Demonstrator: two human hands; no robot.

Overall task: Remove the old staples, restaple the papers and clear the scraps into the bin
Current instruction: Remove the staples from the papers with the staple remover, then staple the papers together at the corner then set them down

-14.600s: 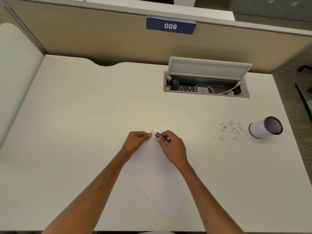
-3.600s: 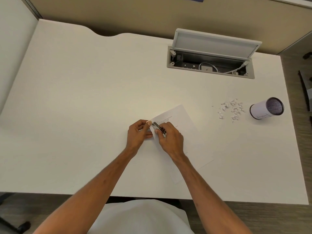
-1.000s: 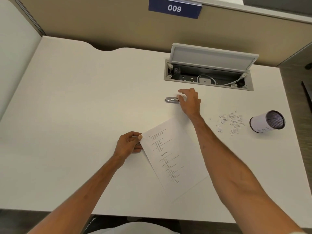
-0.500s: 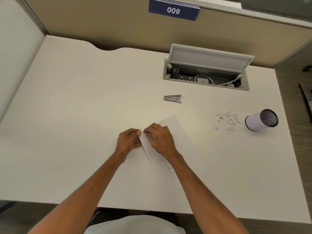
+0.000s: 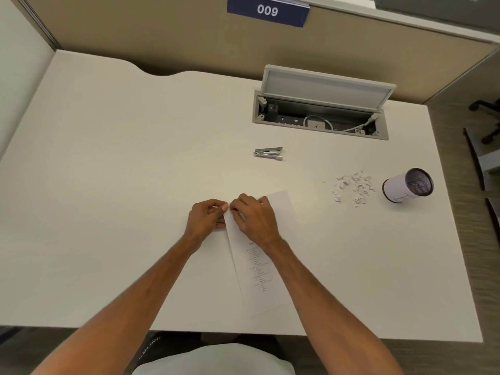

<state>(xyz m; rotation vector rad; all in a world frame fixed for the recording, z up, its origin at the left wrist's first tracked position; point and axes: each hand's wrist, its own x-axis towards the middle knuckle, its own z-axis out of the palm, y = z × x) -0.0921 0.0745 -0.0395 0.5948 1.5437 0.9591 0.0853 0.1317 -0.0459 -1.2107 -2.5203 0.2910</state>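
Observation:
Printed white papers (image 5: 259, 277) lie on the white desk (image 5: 121, 185), running toward its front edge. My left hand (image 5: 207, 219) pinches their top left corner. My right hand (image 5: 255, 219) rests on the same corner, fingertips meeting the left thumb; the corner itself is hidden under the fingers. A small metal stapler (image 5: 268, 152) lies by itself farther back, apart from both hands. A heap of white paper scraps (image 5: 353, 188) sits to the right. Beside it lies a small cylindrical bin (image 5: 407, 185) on its side, mouth facing right.
An open cable box (image 5: 319, 123) with its lid raised is sunk into the desk at the back. A beige partition with a blue "009" sign (image 5: 267, 10) stands behind. Office chair legs (image 5: 487, 117) show on the floor at far right.
My right hand set the stapler down at the back of the desk, let go, and came back to the papers' top left corner beside my left hand.

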